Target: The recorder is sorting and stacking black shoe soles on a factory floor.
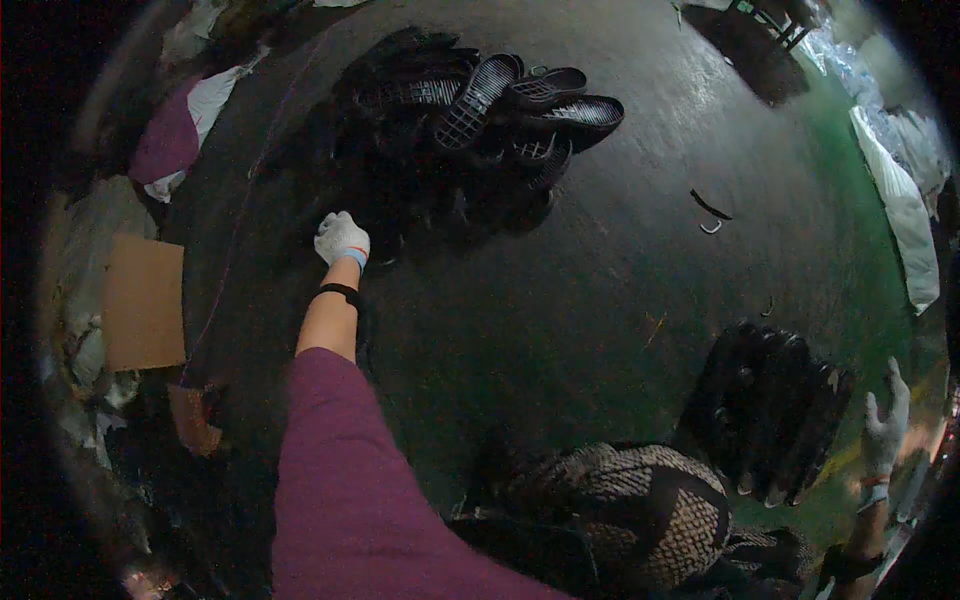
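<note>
White-gloved, holds left hand (342, 240) curled, can't tell on what, with loose black soles (480, 100) just beyond it, right hand (886, 425) open with tidy dark row (760, 400) beside it, seemingly partway.

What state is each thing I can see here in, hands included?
Left hand: gloved, fingers curled; any grip is unclear.
Right hand: gloved, open.
Dark soles: heaped loosely, several showing gridded faces.
Dark pieces, lower right: packed side by side.
Cardboard: flat panel.
</note>
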The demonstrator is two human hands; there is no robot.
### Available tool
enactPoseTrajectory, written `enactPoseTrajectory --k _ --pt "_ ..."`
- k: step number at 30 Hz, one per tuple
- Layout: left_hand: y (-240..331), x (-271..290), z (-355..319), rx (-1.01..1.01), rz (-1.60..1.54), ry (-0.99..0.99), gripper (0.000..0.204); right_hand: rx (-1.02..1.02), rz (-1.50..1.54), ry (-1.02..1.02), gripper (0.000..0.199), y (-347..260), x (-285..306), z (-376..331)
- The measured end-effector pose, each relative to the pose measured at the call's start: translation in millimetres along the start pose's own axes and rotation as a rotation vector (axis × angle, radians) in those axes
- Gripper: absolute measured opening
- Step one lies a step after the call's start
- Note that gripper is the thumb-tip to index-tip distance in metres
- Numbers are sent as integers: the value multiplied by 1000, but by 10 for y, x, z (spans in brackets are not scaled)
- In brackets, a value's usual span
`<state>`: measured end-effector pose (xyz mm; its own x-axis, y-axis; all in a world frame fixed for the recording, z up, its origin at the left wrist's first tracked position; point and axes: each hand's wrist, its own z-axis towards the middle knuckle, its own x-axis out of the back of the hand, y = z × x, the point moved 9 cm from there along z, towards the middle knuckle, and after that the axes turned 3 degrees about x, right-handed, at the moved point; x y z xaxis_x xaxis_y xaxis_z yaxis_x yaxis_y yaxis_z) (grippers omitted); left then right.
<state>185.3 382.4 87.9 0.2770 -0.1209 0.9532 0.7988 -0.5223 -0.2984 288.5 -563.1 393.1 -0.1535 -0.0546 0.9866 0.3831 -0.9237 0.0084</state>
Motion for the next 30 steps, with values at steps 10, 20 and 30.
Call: enactPoseTrajectory --k 10,20,30 --pt "-452 -235 647 -168 300 -53 32 557 -18 -261 48 -3159 -766 1565" --pt "-953 586 -411 -166 -930 -412 41 504 260 -299 55 -3101 -1416 1908" --pt "737 2032 -268 -319 -1494 -522 92 399 483 -181 67 -3315 -1559 1912"
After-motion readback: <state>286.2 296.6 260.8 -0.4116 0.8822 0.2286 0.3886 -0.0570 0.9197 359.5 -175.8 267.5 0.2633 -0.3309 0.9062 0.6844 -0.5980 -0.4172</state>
